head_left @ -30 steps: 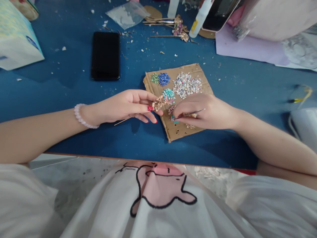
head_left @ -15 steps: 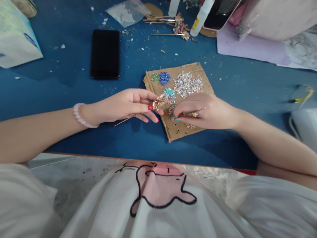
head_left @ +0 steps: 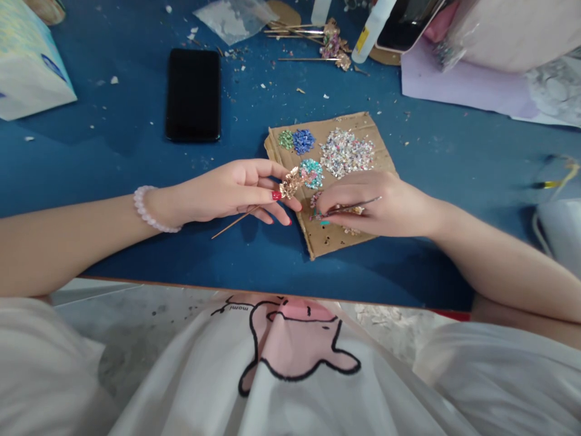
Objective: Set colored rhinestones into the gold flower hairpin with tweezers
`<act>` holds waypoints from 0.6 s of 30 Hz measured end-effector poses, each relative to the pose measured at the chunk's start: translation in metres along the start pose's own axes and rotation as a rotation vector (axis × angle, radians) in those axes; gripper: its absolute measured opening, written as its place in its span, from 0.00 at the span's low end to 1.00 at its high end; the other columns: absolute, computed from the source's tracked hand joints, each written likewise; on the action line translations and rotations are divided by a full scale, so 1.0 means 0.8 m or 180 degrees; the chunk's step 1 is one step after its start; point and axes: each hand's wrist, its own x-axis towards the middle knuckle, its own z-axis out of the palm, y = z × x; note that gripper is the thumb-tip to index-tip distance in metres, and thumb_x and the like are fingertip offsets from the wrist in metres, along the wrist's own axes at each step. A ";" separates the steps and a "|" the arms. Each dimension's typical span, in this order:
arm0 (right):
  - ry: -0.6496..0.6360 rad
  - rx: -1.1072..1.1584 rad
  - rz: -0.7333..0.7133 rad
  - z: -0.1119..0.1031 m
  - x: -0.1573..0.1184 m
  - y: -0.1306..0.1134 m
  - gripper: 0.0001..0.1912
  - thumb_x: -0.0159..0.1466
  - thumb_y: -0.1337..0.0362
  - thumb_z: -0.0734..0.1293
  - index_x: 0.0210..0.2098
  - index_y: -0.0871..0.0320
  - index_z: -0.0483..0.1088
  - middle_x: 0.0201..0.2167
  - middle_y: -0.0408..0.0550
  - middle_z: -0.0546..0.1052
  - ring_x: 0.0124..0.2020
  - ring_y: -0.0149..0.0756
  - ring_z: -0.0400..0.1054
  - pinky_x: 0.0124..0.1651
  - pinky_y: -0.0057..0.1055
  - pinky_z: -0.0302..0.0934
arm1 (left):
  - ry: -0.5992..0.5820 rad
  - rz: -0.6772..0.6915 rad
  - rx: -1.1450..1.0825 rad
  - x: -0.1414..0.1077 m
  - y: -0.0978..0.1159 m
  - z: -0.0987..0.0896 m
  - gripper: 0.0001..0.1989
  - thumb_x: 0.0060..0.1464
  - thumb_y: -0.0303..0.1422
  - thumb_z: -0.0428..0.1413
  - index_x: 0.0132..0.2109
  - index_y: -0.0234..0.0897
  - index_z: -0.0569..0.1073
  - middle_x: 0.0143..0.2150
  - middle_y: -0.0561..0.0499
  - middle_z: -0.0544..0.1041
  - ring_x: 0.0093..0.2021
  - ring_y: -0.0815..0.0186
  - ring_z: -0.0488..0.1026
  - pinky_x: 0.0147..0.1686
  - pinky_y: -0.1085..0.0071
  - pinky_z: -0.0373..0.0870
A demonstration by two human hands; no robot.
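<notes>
My left hand (head_left: 254, 189) pinches a gold hairpin (head_left: 290, 183) with a flower-shaped head; its thin stick slants down and left below the palm. Over the lower part of a cardboard piece (head_left: 333, 245), my right hand (head_left: 374, 203) grips a slim pointed tool, perhaps tweezers (head_left: 354, 206), whose tip is at the card near a small turquoise mark. On the card lie a green pile of chips (head_left: 285, 140), a blue pile (head_left: 304, 142), a turquoise pile (head_left: 312, 171) just beyond the hairpin head, and a larger silvery pile (head_left: 347, 151). The right hand partly hides further small pieces.
A black phone (head_left: 193, 95) lies left of the card. Several gold hairpins (head_left: 331, 45) lie at the back beside a small bottle (head_left: 370, 33) and a plastic bag (head_left: 233, 21). A tissue box (head_left: 34, 66) stands far left. Purple paper (head_left: 467, 85) lies at back right.
Both hands stay nearly where they were. The hairpin has turned slightly in my left hand, and the tool in my right hand has shifted a little; the whole view has moved slightly.
</notes>
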 end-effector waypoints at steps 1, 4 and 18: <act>-0.0009 0.0007 0.0001 0.000 0.000 0.000 0.11 0.79 0.61 0.62 0.44 0.54 0.75 0.38 0.48 0.83 0.38 0.35 0.76 0.42 0.34 0.65 | 0.0002 -0.0004 -0.0003 0.000 0.000 0.000 0.17 0.65 0.31 0.60 0.59 0.40 0.74 0.48 0.49 0.87 0.44 0.62 0.88 0.43 0.71 0.84; -0.0025 0.0025 -0.0015 0.000 0.000 0.000 0.11 0.79 0.60 0.62 0.44 0.55 0.75 0.39 0.49 0.84 0.38 0.36 0.77 0.42 0.34 0.65 | 0.0007 -0.0005 -0.0029 0.000 0.001 0.001 0.16 0.65 0.30 0.60 0.59 0.39 0.74 0.46 0.49 0.87 0.42 0.63 0.88 0.41 0.71 0.84; 0.0033 0.0075 -0.0003 -0.007 0.000 -0.001 0.09 0.78 0.61 0.64 0.44 0.54 0.75 0.38 0.47 0.84 0.38 0.34 0.77 0.42 0.33 0.64 | -0.0062 -0.0020 0.0164 -0.001 0.005 0.004 0.25 0.67 0.29 0.57 0.69 0.40 0.71 0.49 0.49 0.87 0.44 0.63 0.88 0.43 0.73 0.83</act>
